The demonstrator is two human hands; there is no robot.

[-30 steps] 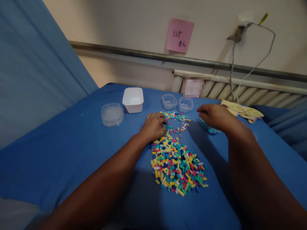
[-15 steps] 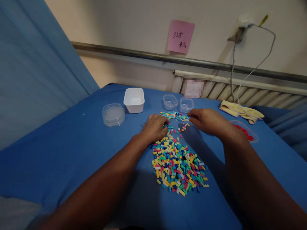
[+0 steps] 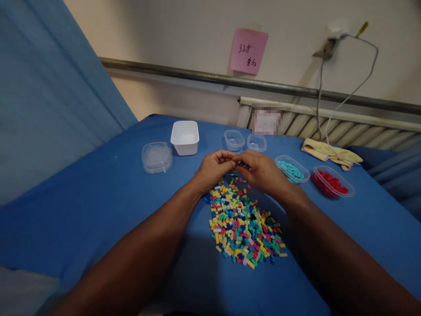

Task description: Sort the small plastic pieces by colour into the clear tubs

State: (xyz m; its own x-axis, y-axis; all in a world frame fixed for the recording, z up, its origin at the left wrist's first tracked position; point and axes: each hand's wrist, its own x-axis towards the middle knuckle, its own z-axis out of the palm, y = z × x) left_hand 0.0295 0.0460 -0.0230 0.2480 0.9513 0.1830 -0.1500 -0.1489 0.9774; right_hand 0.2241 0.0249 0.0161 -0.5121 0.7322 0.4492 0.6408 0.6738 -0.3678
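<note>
Right hand (image 3: 263, 173) has moved beside left (image 3: 212, 169), both hands curled, hold unclear, bricks (image 3: 246, 230) with long axes scattered.

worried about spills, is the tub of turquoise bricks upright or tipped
Upright: the tub sits on the blue sheet, rim facing up, turquoise bricks inside.

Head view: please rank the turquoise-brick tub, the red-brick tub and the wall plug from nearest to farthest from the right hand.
From the right hand:
1. Turquoise-brick tub, just to its right.
2. Red-brick tub, farther right.
3. Wall plug, high up, toward the view's right.
</note>
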